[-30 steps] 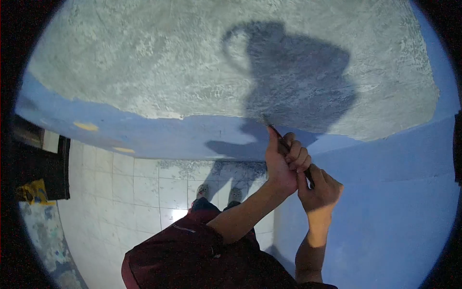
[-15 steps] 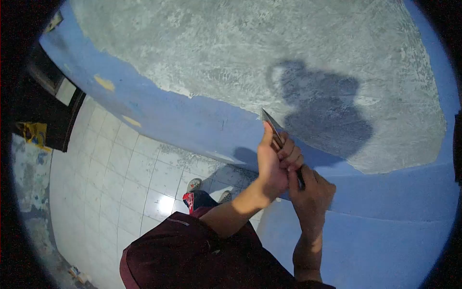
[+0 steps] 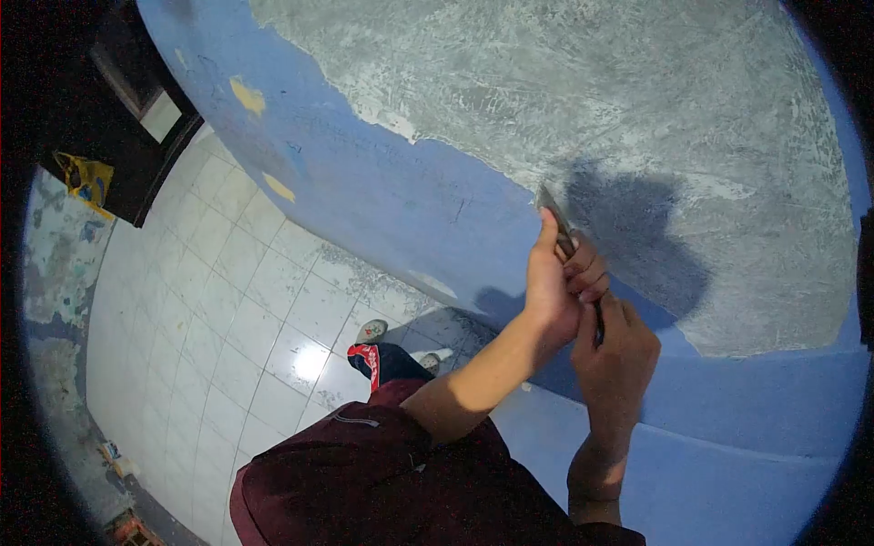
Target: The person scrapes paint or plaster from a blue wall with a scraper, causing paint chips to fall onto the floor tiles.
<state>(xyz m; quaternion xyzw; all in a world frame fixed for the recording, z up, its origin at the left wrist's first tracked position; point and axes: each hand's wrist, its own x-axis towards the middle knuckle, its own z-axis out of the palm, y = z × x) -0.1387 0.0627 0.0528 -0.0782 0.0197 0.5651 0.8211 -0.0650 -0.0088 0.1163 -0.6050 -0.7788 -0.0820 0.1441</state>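
Our left hand (image 3: 555, 284) and right hand (image 3: 621, 353) are curled round the scraper (image 3: 562, 226); probably light, stiff; we'd hold its dark handle (image 3: 599, 324).

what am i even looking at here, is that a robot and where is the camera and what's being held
There's no robot: these are a person's two bare hands. One camera, worn on the head, looks forward and down, so the wearer's dark red shirt and shoes show below. In front is a blue wall with a large rough grey patch, partly darkened by a shadow. The floor has pale tiles.

Both hands hold one slim, flat-bladed tool. The left hand wraps its upper part, thumb along the blade; the right hand grips the lower end. The tip is at the patch's edge; whether it touches is hard to tell.
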